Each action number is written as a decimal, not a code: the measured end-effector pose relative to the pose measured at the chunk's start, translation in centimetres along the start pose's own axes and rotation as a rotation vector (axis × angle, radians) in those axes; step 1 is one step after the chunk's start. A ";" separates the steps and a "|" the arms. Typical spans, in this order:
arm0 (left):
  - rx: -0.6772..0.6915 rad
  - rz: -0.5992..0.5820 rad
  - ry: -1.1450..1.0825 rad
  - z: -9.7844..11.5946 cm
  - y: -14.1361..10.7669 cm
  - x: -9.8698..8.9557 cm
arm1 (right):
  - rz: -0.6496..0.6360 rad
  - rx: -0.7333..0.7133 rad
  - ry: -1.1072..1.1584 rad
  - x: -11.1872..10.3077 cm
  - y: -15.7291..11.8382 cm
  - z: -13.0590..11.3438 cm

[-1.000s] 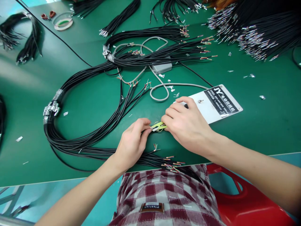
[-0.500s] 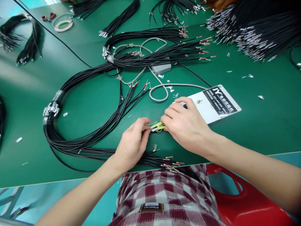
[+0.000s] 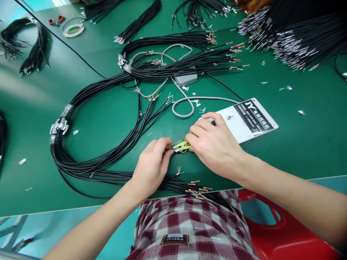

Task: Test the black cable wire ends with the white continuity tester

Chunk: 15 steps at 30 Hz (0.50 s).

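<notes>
My right hand (image 3: 214, 144) is closed on a small yellow-green clip-like tool (image 3: 183, 146), its jaws pointing left. At those jaws, my left hand (image 3: 153, 164) pinches something too small and hidden to make out, probably a wire end. A long looped bundle of black cables (image 3: 89, 164) passes under my left hand. Its stripped, coloured wire ends (image 3: 199, 189) lie near the table's front edge. More cable ends with fanned thin wires (image 3: 154, 96) rest above my hands.
A white plate with a black label (image 3: 256, 117) lies right of my hands on the green table (image 3: 303, 144). A grey cord (image 3: 208, 97) runs to it. Cable heaps (image 3: 295, 43) fill the back right. A red stool (image 3: 282, 231) stands beside my lap.
My left fingers have shifted very slightly down and left at the tool's tip. My right hand keeps its place on the tool.
</notes>
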<state>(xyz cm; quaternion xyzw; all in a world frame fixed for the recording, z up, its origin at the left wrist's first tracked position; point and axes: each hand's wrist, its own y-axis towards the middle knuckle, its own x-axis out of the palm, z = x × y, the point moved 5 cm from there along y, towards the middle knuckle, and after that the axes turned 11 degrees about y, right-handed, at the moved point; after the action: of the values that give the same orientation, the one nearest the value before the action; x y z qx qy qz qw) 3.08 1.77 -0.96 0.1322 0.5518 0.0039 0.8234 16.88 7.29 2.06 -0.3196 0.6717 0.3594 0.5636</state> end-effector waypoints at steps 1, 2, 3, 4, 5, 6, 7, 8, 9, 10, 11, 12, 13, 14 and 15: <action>-0.009 -0.010 -0.022 0.0 0.0 0.0 | -0.001 0.003 0.000 0.0 0.0 0.0; -0.020 -0.020 -0.045 0.0 -0.1 -0.1 | -0.003 0.005 0.000 0.0 0.0 0.0; -0.032 -0.029 -0.066 -0.1 -0.1 -0.1 | -0.007 0.005 0.001 0.0 0.0 0.0; -0.042 -0.035 -0.083 -0.1 -0.1 -0.1 | -0.010 0.005 0.002 0.0 0.0 0.0; -0.049 -0.034 -0.094 0.0 -0.1 -0.1 | -0.014 0.005 0.005 0.1 0.0 0.0; -0.053 -0.029 -0.101 0.0 0.0 -0.1 | -0.018 0.005 0.007 0.1 0.0 0.0; -0.055 -0.019 -0.103 0.0 0.0 -0.1 | -0.021 0.005 0.010 0.1 0.0 0.0; -0.053 -0.005 -0.101 0.0 0.1 -0.2 | -0.022 0.006 0.012 0.2 0.0 0.0; -0.050 0.008 -0.097 0.1 0.2 -0.2 | -0.022 0.007 0.014 0.2 0.0 0.0; -0.048 0.020 -0.093 0.1 0.3 -0.2 | -0.022 0.008 0.015 0.2 0.0 0.0; -0.044 0.029 -0.090 0.1 0.3 -0.2 | -0.021 0.008 0.016 0.2 0.0 0.0; -0.041 0.035 -0.090 0.2 0.4 -0.2 | -0.019 0.008 0.017 0.2 0.0 0.0; -0.041 0.042 -0.094 0.2 0.4 -0.2 | -0.017 0.008 0.016 0.2 0.0 0.0; -0.047 0.047 -0.102 0.2 0.3 -0.2 | -0.016 0.006 0.016 0.2 0.0 0.0; -0.057 0.052 -0.114 0.2 0.3 -0.2 | -0.014 0.006 0.016 0.1 0.0 0.0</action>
<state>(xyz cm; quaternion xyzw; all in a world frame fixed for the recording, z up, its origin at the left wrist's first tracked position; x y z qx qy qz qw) 3.22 1.99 -0.63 0.1228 0.4999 0.0333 0.8567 16.90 7.27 1.93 -0.3254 0.6749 0.3510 0.5616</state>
